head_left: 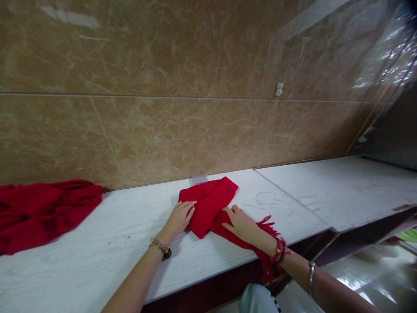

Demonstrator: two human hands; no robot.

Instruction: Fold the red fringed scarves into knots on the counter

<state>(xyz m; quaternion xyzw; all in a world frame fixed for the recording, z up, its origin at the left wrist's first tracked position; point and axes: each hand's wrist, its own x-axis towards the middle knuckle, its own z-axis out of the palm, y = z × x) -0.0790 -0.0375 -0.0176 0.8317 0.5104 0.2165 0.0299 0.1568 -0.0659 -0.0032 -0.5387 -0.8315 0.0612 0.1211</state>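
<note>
- Head view, only one here: the white counter stretches out wide to the left of the hands, up to a second red cloth lying bunched well away.
- To the right of the hands there's more white surface, with a panel seam running across it.
- Tiled wall rises just past the fingertips, so room's tighter that way. Front edge is on the near side, close to the right wrist.
- The red scarf sits folded right between and under the hands. Fringe hangs over the edge below the right wrist.
- Left hand: palm down on the scarf's left side, pretty flat, not clenched.
- Right hand: thumb and forefinger apart, touching the scarf's right part, other fingers a bit curled.
</note>
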